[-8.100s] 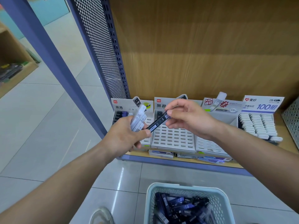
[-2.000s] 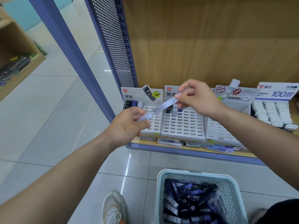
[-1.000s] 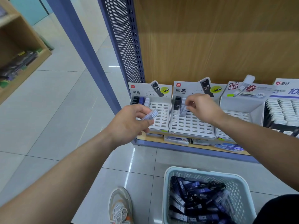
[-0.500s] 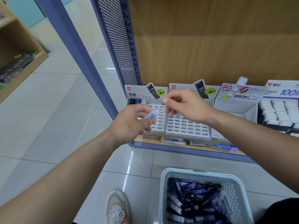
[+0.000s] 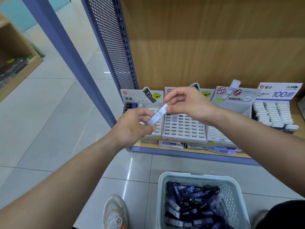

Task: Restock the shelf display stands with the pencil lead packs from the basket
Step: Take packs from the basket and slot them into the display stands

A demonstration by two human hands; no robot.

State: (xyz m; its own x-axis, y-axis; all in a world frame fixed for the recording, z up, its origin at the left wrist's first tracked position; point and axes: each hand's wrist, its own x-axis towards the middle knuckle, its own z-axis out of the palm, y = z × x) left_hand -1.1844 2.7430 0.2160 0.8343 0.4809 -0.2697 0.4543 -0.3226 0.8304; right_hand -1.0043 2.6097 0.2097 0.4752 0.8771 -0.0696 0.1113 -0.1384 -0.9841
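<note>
Grip of the left hand (image 5: 130,128) pinches the lower end of a pale lead pack (image 5: 157,115) marked HB 0.7, tilted in front of the display stands (image 5: 184,129) on the shelf (image 5: 198,154); right hand (image 5: 188,103) pinches its upper end; dark packs (image 5: 189,204) fill the basket (image 5: 198,175).

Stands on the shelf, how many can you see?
4, in a row on the shelf: left stand, second stand, third stand, and right stand full of white packs. More may be hidden past the right edge.
</note>
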